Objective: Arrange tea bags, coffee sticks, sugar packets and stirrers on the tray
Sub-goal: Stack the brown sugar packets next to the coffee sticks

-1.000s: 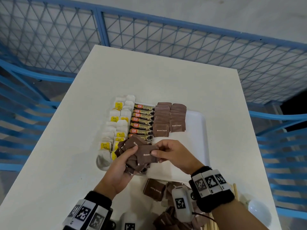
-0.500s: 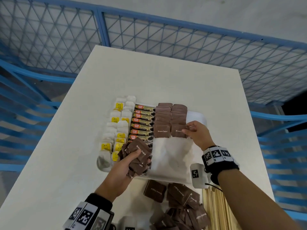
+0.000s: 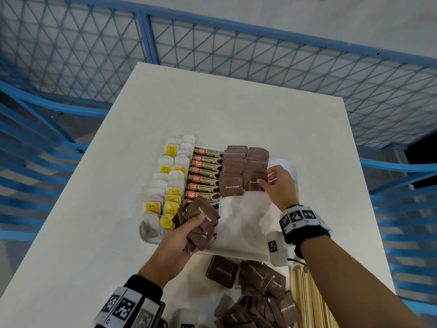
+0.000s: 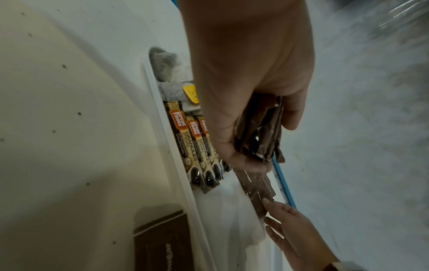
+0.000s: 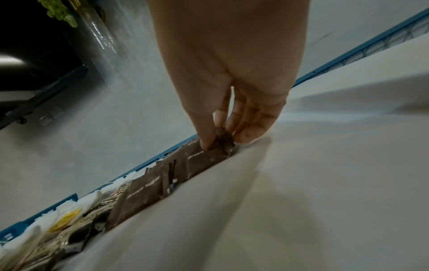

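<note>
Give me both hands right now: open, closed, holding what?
Left hand: closed, gripping a bunch of brown sugar packets above the tray.
Right hand: closed, pinching the front brown sugar packet of the right row on the tray.

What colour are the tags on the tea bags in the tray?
Yellow. The tea bags carry yellow tags, clearest in the head view.

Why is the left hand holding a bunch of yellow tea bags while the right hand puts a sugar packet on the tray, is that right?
Not quite. The left hand holds a bunch of brown sugar packets, not tea bags; the head view shows it. The right hand does set a sugar packet on the tray.
</note>
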A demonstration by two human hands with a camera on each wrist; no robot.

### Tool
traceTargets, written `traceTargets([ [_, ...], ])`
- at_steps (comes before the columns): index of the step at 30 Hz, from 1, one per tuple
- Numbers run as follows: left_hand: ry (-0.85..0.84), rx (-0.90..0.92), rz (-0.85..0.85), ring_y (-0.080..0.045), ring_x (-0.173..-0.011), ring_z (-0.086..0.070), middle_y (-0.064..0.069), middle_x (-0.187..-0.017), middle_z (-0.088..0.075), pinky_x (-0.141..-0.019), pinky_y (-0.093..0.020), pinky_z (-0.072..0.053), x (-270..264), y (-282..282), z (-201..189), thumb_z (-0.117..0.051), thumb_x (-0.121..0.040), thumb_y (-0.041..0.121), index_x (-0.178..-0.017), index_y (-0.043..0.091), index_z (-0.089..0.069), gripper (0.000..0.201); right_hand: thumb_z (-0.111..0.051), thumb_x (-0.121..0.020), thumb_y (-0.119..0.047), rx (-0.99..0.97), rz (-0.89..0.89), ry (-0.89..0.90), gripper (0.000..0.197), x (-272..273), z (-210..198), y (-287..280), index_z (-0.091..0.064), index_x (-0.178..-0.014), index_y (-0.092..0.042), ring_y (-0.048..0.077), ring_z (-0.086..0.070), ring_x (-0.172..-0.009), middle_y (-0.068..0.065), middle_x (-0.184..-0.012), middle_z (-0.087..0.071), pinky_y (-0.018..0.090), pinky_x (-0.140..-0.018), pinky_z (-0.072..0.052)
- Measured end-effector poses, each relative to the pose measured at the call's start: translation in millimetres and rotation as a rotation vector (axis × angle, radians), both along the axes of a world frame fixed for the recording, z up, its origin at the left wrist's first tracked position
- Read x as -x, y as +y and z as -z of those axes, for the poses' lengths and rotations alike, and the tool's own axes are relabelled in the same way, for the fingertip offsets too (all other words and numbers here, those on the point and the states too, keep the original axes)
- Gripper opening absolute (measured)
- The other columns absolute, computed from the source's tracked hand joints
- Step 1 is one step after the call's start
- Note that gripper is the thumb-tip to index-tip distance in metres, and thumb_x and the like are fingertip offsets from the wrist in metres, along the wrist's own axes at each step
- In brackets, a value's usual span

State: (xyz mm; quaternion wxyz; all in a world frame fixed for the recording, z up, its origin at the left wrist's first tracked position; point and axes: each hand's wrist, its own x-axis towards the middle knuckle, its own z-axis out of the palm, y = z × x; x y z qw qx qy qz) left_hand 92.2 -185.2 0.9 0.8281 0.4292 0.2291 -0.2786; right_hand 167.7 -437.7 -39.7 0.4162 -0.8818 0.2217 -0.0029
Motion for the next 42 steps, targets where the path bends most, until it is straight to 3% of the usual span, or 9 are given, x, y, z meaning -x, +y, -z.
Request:
traceTargets([
  [3,0.001,0.012,0.005,-0.026,-0.071,-0.071,-0.017,-0.093,-0.072,-0.059,-0.031,-0.058,-1,-1,-1,-0.063,-0.071,0.017,-0.115,0.004,-0.061,0.046,-0.069,-0.082,-0.019,0.066,0.013,-0.065,0.033,4,-8,6,-0.053,-0.109,-0.009,0.017,-0.050,-0.079,0.004,-0.100,-0.046,0.010,-0.066,-0.035],
  [7,-0.006,0.044,0.004,-0.025,-0.072,-0.071,-0.019,-0.096,-0.070,-0.059,-0.031,-0.058,-2,-2,-3,-0.061,-0.073,0.016,-0.119,0.002,-0.059,0.048,-0.064,-0.086,-0.018,-0.031,-0.037,-0.145,0.016,15,-32,29,-0.056,-0.098,-0.013,0.006,-0.051,-0.070,-0.001,-0.088,-0.054,0.006,-0.064,-0.039],
  [14,-0.020,0.006,0.049,-0.026,-0.073,-0.068,-0.019,-0.092,-0.070,-0.070,-0.036,-0.055,-4,-5,-4,-0.062,-0.074,0.022,-0.103,0.007,-0.068,0.033,-0.064,-0.086,-0.024,-0.535,-0.417,0.096,0.014,62,-70,83,-0.060,-0.089,-0.011,0.000,-0.053,-0.059,-0.003,-0.078,-0.060,0.008,-0.053,-0.040],
  [16,-0.017,-0.005,0.062,-0.026,-0.072,-0.066,-0.018,-0.087,-0.071,-0.074,-0.037,-0.052,-3,-5,-4,-0.060,-0.075,0.025,-0.096,0.009,-0.071,0.028,-0.071,-0.080,-0.017,-0.580,-0.391,0.091,0.014,66,-66,87,-0.060,-0.087,-0.013,-0.002,-0.052,-0.056,-0.005,-0.075,-0.059,0.009,-0.051,-0.039],
  [19,-0.012,0.017,0.054,-0.023,-0.071,-0.068,-0.016,-0.087,-0.071,-0.067,-0.033,-0.056,-1,-4,-5,-0.060,-0.075,0.023,-0.096,0.011,-0.071,0.026,-0.073,-0.078,-0.015,-0.556,-0.347,0.129,0.019,67,-58,88,-0.060,-0.091,-0.014,-0.003,-0.051,-0.054,-0.006,-0.073,-0.058,0.012,-0.050,-0.041],
  [28,0.054,0.010,0.063,-0.030,-0.080,-0.069,-0.026,-0.108,-0.066,-0.068,-0.035,-0.059,1,-2,-4,-0.066,-0.070,0.008,-0.123,-0.002,-0.055,0.054,-0.061,-0.084,0.002,-0.763,-0.245,0.111,0.012,60,-57,65,-0.060,-0.089,-0.009,0.013,-0.063,-0.073,0.004,-0.084,-0.066,0.022,-0.067,-0.055],
  [31,0.067,0.036,0.054,-0.036,-0.091,-0.065,-0.029,-0.118,-0.061,-0.067,-0.037,-0.059,1,-2,-3,-0.063,-0.069,0.003,-0.126,-0.003,-0.053,0.058,-0.063,-0.084,0.002,-0.705,-0.181,0.073,0.013,54,-54,50,-0.064,-0.088,-0.011,0.013,-0.064,-0.073,0.004,-0.085,-0.066,0.021,-0.069,-0.055],
  [37,0.015,0.017,0.095,-0.030,-0.073,-0.071,-0.024,-0.093,-0.071,-0.061,-0.031,-0.059,1,-2,-4,-0.043,-0.089,-0.006,-0.117,-0.001,-0.058,0.032,-0.067,-0.082,-0.002,-0.375,-0.018,0.021,0.018,35,-31,12,-0.066,-0.081,-0.020,0.017,-0.058,-0.073,-0.002,-0.081,-0.065,0.023,-0.071,-0.049],
  [42,0.016,-0.014,0.069,-0.030,-0.072,-0.071,-0.020,-0.093,-0.071,-0.059,-0.032,-0.059,1,-1,-4,-0.045,-0.088,-0.008,-0.111,0.001,-0.060,0.029,-0.068,-0.081,-0.003,-0.220,-0.023,0.038,0.014,20,-18,-2,-0.070,-0.093,-0.011,0.004,-0.054,-0.063,-0.004,-0.077,-0.064,0.005,-0.061,-0.042],
])
